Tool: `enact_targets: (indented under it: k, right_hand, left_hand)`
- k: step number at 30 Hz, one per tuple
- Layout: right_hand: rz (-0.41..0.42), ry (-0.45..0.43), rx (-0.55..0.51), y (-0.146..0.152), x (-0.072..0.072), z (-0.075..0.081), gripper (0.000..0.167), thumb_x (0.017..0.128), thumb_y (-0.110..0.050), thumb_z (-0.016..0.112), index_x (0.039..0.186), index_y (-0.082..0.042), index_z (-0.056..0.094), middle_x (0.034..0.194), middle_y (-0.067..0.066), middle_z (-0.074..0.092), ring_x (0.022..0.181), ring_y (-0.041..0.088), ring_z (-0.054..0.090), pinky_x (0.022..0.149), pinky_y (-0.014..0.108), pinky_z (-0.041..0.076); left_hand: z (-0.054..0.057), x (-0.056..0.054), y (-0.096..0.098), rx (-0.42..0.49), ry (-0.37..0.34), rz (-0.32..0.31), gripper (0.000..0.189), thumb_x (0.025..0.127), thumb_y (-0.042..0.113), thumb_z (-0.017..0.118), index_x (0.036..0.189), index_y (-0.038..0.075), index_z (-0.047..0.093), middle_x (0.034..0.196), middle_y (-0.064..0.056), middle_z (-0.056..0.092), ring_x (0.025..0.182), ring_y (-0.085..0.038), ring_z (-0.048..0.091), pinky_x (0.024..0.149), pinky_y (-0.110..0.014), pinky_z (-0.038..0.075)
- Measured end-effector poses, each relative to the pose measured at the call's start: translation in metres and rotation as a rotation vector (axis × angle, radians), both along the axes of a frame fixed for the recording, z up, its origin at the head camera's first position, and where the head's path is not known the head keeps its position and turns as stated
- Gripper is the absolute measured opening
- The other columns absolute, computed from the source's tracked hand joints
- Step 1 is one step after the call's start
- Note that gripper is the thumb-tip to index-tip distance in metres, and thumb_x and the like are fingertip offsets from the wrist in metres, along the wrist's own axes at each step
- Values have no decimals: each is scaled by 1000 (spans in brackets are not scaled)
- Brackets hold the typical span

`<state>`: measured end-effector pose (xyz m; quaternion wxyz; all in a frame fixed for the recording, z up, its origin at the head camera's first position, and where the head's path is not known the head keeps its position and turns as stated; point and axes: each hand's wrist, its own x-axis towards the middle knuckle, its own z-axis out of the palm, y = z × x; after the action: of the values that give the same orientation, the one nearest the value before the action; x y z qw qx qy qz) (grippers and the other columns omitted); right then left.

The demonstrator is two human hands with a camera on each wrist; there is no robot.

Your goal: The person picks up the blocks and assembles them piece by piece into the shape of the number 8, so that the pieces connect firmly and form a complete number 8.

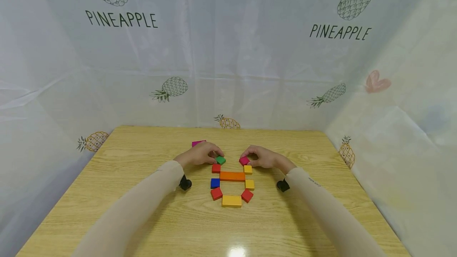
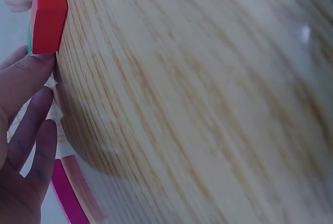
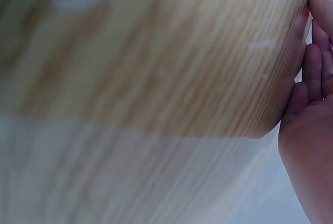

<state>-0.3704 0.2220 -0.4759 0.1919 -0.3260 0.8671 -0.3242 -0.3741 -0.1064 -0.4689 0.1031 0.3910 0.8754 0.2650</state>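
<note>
My left hand (image 1: pixel 200 154) pinches a green block (image 1: pixel 221 160) between thumb and fingers, just above a red block (image 1: pixel 216 168). In the left wrist view that red block hides nearly all of the green one. Across the gap, my right hand (image 1: pixel 262 157) holds a pinkish-red block (image 1: pixel 244 160) by its edges, beside a yellow block (image 1: pixel 248 169). Below the hands, an orange bar (image 1: pixel 232 176) spans between two sides of a ring of blocks. A blue block (image 1: pixel 215 183) and a second yellow block (image 1: pixel 249 185) form its sides.
Two tilted red blocks, one at left (image 1: pixel 216 193) and one at right (image 1: pixel 247 195), flank a wide yellow block (image 1: pixel 231 201) at the ring's near end. Behind my left hand lies a magenta block (image 1: pixel 198 143). A pineapple-print curtain (image 1: pixel 250 50) surrounds the wooden table (image 1: pixel 171 225).
</note>
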Motion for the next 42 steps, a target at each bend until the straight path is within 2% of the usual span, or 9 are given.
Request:
enact_targets:
  k: [11,27,32,35,38,42]
  right_hand:
    - [-9,16,11,0,1,1,26,106,-8,65,132,-11,70,131,7,61,121,24,55,114,50,42]
    - [-18,5,5,0,1,1,26,106,-7,66,131,-12,70,130,6,61,121,25,54,114,51,41]
    - [-13,16,7,0,2,1,26,106,-8,66,131,-12,70,130,7,61,121,25,55,114,52,42]
    - [-14,20,16,0,1,1,26,106,-9,66,132,-12,70,131,6,61,122,25,55,114,51,42]
    - [-17,17,19,0,1,1,27,106,-8,65,132,-12,70,131,6,61,123,25,54,114,51,42]
    - [-23,17,20,1,1,0,27,106,-7,66,131,-13,70,132,6,61,124,25,54,115,51,41]
  left_hand:
    - [-3,-2,0,-3,7,5,32,98,8,76,130,14,75,128,-1,72,109,-18,72,99,-35,58]
    - [0,-1,1,6,-8,1,32,99,8,76,130,13,75,130,-2,72,111,-19,72,100,-36,58]
    - [0,-1,0,11,-37,2,36,99,7,74,135,11,72,134,-4,71,114,-21,71,101,-36,57]
    - [0,-1,-2,8,-32,1,40,100,9,75,139,11,69,135,-4,71,116,-22,70,101,-37,57]
    - [2,-1,-7,7,-32,21,43,99,11,76,142,12,68,133,-3,72,114,-21,70,101,-38,57]
    - [7,-4,-20,12,-3,85,46,98,13,78,143,14,67,131,-4,72,109,-19,69,100,-41,57]
